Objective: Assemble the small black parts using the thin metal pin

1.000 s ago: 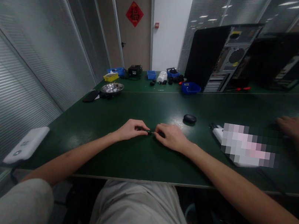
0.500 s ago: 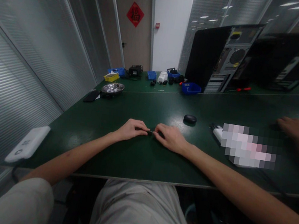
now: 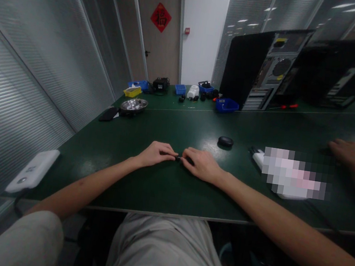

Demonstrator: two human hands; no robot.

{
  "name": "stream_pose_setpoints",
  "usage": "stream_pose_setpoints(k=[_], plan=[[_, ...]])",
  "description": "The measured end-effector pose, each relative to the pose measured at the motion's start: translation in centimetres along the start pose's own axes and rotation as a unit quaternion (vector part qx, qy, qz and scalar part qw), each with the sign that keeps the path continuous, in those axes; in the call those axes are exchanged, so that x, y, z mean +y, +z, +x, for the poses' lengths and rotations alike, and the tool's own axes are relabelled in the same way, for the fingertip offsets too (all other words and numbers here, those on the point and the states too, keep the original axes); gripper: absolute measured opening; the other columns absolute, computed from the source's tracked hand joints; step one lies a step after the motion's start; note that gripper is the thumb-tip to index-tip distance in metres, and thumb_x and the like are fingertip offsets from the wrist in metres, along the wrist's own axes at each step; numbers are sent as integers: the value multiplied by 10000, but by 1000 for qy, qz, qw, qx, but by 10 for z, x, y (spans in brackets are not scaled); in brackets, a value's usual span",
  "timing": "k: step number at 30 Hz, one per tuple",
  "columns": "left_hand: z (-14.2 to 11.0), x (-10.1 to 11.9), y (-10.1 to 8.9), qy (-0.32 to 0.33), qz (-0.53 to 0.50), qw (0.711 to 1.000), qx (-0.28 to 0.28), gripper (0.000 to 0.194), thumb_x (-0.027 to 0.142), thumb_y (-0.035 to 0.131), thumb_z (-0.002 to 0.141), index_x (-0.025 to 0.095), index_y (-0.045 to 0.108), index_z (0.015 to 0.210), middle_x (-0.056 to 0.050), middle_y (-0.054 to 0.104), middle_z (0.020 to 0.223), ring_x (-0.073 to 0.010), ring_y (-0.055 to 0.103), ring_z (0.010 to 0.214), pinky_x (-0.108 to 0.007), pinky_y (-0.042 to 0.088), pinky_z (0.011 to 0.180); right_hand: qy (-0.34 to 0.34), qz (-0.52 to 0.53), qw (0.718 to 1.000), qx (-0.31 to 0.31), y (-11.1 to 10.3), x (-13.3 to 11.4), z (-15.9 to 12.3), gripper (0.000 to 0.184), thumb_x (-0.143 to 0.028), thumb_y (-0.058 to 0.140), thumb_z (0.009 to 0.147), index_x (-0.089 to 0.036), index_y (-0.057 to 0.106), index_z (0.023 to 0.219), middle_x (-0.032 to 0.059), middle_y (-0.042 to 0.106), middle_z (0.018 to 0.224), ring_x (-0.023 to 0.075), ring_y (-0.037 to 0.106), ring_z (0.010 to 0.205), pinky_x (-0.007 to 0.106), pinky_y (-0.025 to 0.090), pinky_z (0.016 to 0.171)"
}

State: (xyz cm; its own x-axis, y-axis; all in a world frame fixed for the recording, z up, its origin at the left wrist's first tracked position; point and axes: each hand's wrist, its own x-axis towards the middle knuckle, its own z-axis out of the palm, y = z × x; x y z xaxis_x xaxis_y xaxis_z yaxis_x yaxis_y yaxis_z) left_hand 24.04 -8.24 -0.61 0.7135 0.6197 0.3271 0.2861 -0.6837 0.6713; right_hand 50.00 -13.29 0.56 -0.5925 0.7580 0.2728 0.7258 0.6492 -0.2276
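Left hand (image 3: 156, 154), right hand (image 3: 203, 165) pinching small dark piece (image 3: 178, 157); room on tabletop (image 3: 162, 190) before front edge (image 3: 152, 213)

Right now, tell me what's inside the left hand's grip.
One end of a small dark item shows past the fingertips of the left hand. The rest is covered by the fingers, so I can't tell what it is.

At the dark green table (image 3: 155, 194) — a small dark piece (image 3: 178, 157); on it, a black oval case (image 3: 226, 142) and blue tray (image 3: 227, 106); behind it, a red diamond (image 3: 161, 17) with black character.
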Motion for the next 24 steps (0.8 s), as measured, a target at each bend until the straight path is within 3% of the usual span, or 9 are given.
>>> stream_pose_setpoints(k=[16,24], plan=[[0,-1,0,24,5,1000,-4,234,333,695,965,250,808,1153,-78,754,1070,-191,698,953,-312,534,850,7,7,1000,-23,-8,-1,1,197,-353,515,1024,-203,642,1017,44,663,997,149,565,776,274,316,684],[-1,-2,1,32,20,999,-3,254,352,691,967,240,802,1165,-81,744,1059,-191,689,937,-317,534,851,7,-8,1000,-13,2,-3,4,221,-377,495,1042,-213,640,1070,43,671,1018,158,589,796,276,310,676]])
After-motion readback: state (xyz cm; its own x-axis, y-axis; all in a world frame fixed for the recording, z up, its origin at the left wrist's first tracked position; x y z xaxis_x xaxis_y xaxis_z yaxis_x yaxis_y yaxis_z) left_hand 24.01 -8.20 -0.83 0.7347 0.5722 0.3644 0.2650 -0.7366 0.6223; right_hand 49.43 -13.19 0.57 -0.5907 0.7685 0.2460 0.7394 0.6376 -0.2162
